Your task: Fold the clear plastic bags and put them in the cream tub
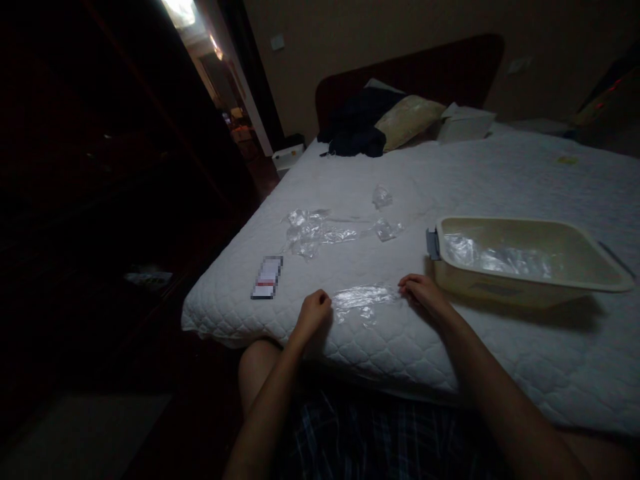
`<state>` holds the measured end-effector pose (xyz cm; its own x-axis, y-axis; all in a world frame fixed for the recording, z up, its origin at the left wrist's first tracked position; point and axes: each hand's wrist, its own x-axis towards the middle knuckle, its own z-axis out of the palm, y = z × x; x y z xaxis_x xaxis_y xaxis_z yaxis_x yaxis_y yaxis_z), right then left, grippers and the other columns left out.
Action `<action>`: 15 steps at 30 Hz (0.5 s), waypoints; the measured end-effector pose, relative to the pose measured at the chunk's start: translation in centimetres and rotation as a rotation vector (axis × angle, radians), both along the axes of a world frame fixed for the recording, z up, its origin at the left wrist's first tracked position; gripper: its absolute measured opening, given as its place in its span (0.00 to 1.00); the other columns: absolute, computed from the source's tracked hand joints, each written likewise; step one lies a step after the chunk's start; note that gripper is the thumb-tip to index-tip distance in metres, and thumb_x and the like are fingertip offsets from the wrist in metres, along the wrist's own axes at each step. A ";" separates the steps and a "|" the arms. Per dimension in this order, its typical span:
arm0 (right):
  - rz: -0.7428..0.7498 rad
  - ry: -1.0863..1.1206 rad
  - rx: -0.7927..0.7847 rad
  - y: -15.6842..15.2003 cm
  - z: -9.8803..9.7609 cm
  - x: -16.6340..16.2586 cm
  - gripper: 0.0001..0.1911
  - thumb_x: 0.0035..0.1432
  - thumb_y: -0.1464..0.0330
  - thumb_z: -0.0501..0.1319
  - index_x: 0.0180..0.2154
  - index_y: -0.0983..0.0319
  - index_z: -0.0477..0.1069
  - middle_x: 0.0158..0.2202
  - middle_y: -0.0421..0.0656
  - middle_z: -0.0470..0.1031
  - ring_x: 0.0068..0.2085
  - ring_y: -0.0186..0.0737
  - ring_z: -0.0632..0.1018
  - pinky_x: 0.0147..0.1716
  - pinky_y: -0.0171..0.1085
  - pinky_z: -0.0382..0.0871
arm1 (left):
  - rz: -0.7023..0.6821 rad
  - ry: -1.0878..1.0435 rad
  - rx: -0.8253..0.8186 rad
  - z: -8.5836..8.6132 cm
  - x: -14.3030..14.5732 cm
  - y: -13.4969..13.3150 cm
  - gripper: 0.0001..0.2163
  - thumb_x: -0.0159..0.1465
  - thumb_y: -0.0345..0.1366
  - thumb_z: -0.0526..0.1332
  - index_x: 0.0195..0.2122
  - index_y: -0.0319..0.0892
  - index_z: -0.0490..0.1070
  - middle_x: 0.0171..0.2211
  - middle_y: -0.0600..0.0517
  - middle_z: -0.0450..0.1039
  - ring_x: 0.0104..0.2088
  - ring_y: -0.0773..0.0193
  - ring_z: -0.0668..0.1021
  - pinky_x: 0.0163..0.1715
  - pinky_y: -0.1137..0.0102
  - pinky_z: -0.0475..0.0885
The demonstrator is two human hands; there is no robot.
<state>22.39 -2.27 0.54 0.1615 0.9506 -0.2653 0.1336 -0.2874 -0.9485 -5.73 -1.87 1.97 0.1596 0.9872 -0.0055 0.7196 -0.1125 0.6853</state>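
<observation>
A clear plastic bag (361,299) lies flat on the white quilted bed (500,360) near its front edge. My left hand (314,311) pinches the bag's left end with curled fingers. My right hand (421,292) is closed on the bag's right end, beside the beige basin (530,288). The bag is stretched between both hands.
The beige basin holds crumpled clear plastic (495,259). More loose clear bags (315,231) lie further back on the bed, with smaller bits (382,196) beyond. A phone (267,277) lies at the left. Pillows (408,119), dark clothes (356,131) and a box (465,124) sit by the headboard. The floor at the left is dark.
</observation>
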 end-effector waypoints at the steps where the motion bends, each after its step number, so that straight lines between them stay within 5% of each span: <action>1: -0.003 -0.019 -0.012 0.0 0.0 0.4 0.08 0.43 0.65 0.54 0.26 0.63 0.66 0.17 0.37 0.64 0.14 0.27 0.61 0.13 0.29 0.49 | 0.025 -0.044 -0.054 -0.1 -0.2 0.1 0.07 0.55 0.33 0.51 0.26 0.38 0.67 0.24 0.52 0.69 0.27 0.67 0.71 0.28 0.73 0.64; 8: 0.194 -0.040 -0.079 -0.6 1.2 -0.2 0.19 0.45 0.54 0.60 0.29 0.65 0.67 0.20 0.39 0.66 0.17 0.26 0.63 0.15 0.29 0.52 | -0.008 -0.347 -0.419 0.2 -0.1 0.7 0.08 0.53 0.36 0.55 0.27 0.35 0.67 0.22 0.53 0.67 0.21 0.70 0.70 0.21 0.76 0.63; 15: 0.309 0.082 -0.068 -0.6 0.9 -0.1 0.19 0.42 0.58 0.64 0.32 0.65 0.67 0.21 0.37 0.64 0.19 0.26 0.63 0.16 0.28 0.53 | -0.014 -0.398 -0.305 0.1 -0.1 0.9 0.06 0.47 0.30 0.60 0.26 0.38 0.63 0.22 0.57 0.63 0.22 0.73 0.68 0.21 0.78 0.62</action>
<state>22.29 -2.88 1.47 -0.1564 0.9310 -0.3298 0.1480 -0.3081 -0.9398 -5.81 -0.92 2.05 0.2207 0.9480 -0.2295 0.3958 0.1280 0.9094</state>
